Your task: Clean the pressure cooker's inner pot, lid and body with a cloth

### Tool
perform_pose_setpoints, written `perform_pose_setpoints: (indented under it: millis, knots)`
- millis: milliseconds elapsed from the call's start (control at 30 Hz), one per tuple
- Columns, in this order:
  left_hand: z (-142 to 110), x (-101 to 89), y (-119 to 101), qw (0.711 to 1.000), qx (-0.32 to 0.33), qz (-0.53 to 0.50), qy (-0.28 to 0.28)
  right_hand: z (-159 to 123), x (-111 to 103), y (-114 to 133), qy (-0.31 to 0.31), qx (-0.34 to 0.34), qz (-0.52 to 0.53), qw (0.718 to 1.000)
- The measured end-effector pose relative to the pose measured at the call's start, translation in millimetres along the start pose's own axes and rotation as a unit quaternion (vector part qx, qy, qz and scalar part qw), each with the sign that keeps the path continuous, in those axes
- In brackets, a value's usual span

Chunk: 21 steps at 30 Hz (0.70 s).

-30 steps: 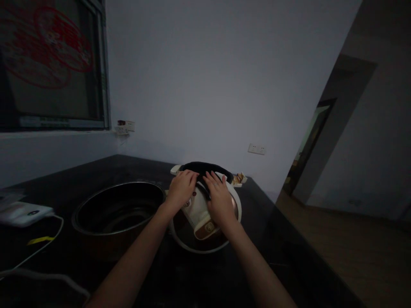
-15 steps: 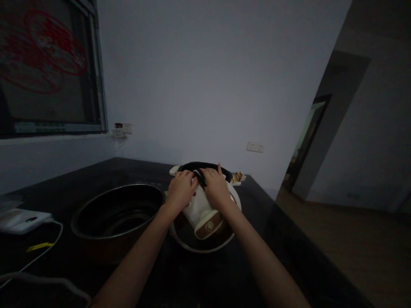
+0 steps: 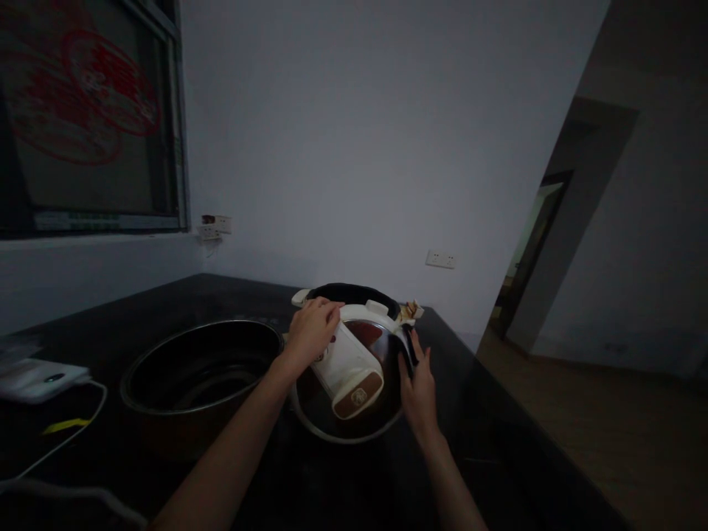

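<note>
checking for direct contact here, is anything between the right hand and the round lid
Yes: a dark, cloth-like piece, pinched in the right hand, lies between it and the right side of the round lid. Whether the hand also touches the lid directly, I cannot tell. Nothing else visible is in between.

The right hand (image 3: 419,394) has carried a black strip (image 3: 410,348) rightward across the lid (image 3: 389,394).

The left hand (image 3: 313,330) hides part of the lid (image 3: 388,354), the right hand (image 3: 420,385) part of an unidentifiable black item (image 3: 408,345).
</note>
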<state>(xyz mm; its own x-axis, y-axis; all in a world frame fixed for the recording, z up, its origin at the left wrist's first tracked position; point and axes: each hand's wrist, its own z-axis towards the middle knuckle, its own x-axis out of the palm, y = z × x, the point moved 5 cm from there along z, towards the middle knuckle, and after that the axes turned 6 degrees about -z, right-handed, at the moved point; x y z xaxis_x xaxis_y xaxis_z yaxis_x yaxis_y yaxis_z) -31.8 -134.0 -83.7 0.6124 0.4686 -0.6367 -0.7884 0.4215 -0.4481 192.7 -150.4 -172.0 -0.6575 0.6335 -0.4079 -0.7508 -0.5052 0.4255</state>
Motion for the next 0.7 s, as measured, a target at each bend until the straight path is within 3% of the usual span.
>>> perform_pose_setpoints:
  millis: [67,200,300,467,700]
  knots:
    - [0.3,0.5,0.2,1.000,-0.003,0.006,0.001,12.8,4.1,16.1,0.015,-0.019,0.002,1.000]
    - [1.3,1.8,1.3,1.000,-0.002,0.017,0.000,44.4,14.7,59.1,0.099,-0.154,-0.038,0.982]
    - [1.8,3.0,1.9,1.000,0.005,0.019,0.002,63.0,20.6,70.6,0.134,-0.191,-0.065,0.970]
    - [0.9,2.7,1.9,1.000,0.006,0.019,-0.002,77.9,25.9,65.6,0.074,-0.135,-0.078,0.985]
    - [0.6,1.7,2.2,1.000,0.002,0.015,0.002,63.0,20.7,46.4,0.004,-0.013,-0.032,0.999]
